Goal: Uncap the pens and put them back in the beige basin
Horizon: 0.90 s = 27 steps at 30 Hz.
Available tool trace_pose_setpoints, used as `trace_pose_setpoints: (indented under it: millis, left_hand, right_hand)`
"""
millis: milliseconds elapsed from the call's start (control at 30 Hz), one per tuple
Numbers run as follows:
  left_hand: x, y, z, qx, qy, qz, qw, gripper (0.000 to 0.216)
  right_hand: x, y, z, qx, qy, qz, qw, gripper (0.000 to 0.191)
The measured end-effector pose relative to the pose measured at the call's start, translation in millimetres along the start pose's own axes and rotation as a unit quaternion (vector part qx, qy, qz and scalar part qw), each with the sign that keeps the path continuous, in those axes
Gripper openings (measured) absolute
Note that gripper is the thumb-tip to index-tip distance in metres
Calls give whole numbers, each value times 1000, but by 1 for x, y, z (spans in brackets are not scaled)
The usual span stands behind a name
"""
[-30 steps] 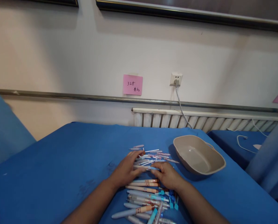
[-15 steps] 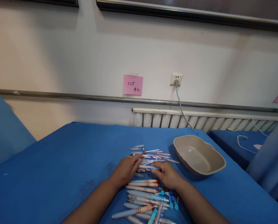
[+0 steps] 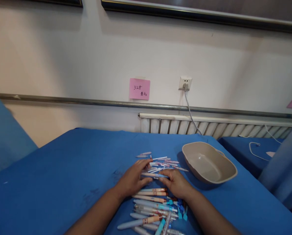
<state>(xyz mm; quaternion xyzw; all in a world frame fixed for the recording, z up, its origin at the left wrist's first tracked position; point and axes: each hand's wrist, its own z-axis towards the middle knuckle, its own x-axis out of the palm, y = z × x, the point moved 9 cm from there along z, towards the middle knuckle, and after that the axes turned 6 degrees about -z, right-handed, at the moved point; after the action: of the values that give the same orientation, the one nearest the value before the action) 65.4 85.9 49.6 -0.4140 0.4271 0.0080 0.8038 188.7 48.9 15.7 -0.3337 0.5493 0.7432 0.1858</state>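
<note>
My right hand (image 3: 175,183) pinches a slim pen barrel (image 3: 153,175), pale with a light blue part, held level over the blue cloth. Around the barrel's left end is my left hand (image 3: 133,176), thumb and fingers spread apart; whether it touches the barrel I cannot tell. Beyond the hands lie several thin white refills (image 3: 160,158) and patterned pen parts (image 3: 172,162). Two small pale pen parts (image 3: 143,154) lie farther back. Nearer me, several pens (image 3: 150,198) in peach, brown, light blue and turquoise lie in rows and a loose pile, some partly behind my hands.
A beige plastic basin (image 3: 209,163) stands right of the pens. The blue cloth (image 3: 62,169) covers the table up to the wall. A radiator (image 3: 170,124), a metal rail (image 3: 99,102) and a plugged-in cable (image 3: 190,107) are behind. A second blue-covered table (image 3: 243,147) is at right.
My left thumb and fingers have spread apart and now surround the barrel's left end. A brown-tipped pen part near the left fingers is now mostly covered. My right hand stays in place.
</note>
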Motion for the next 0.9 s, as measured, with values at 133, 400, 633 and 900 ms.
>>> trace_pose_setpoints:
  millis: [133, 400, 633, 900]
  left_hand:
    - [5, 13, 0, -68, 19, -13, 997, 30]
    - [-1, 0, 1, -18, -2, 2, 1000, 35]
    - [-2, 6, 2, -82, 20, 19, 996, 25]
    - [3, -8, 2, -4, 19, 43, 999, 17]
  right_hand:
    - [-3, -1, 1, -3, -16, 15, 1000, 25]
    - [-4, -3, 2, 2, -23, 23, 999, 25]
    - [-5, -2, 2, -5, -27, 8, 1000, 26]
    - [-2, 1, 3, 3, -17, 30, 999, 23]
